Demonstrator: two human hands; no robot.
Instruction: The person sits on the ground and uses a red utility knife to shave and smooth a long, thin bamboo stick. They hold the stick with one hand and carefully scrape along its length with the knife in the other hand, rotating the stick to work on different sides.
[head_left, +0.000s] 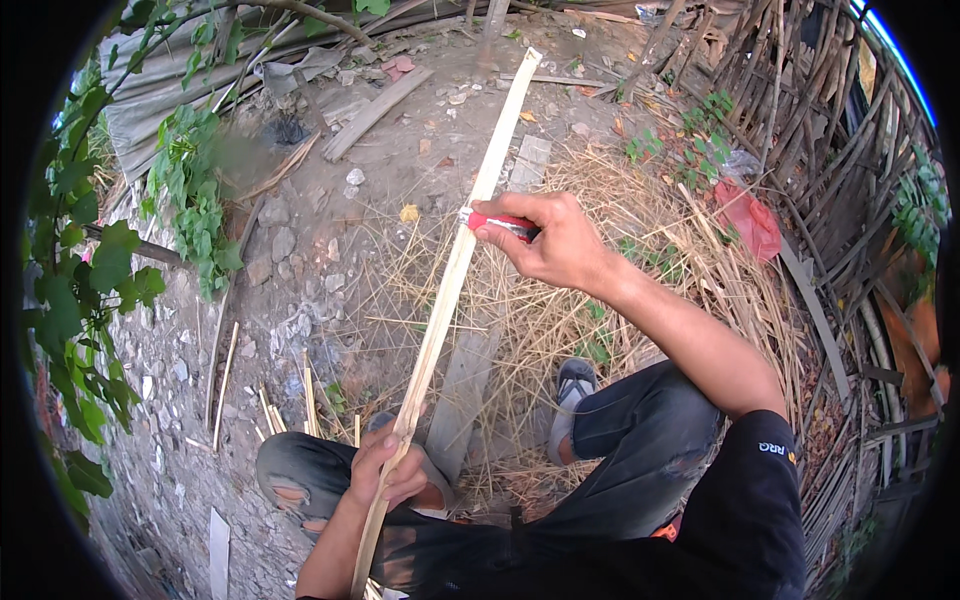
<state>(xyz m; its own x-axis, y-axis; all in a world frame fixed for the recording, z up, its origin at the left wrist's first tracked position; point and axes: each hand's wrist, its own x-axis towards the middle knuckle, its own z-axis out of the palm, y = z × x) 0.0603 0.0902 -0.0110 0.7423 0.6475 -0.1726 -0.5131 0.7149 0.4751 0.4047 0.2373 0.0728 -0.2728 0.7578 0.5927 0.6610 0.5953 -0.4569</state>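
A long, pale split bamboo strip (440, 310) slants from my lap up to the far middle. My left hand (386, 468) is closed around its lower part, near my left knee. Farther up, my right hand (545, 240) grips a red-handled cutter knife (503, 224). The knife's front end touches the strip's edge; its blade is too small to make out clearly. Beyond the knife, the strip's far end (531, 58) sticks out free above the ground.
Thin shavings (640, 220) litter the ground ahead and to the right. A grey board (464, 390) lies between my feet. Several cut sticks (309, 398) stand by my left knee. A stick fence (800, 130) and red plastic bag (748, 218) are at right, leafy vines (110, 260) at left.
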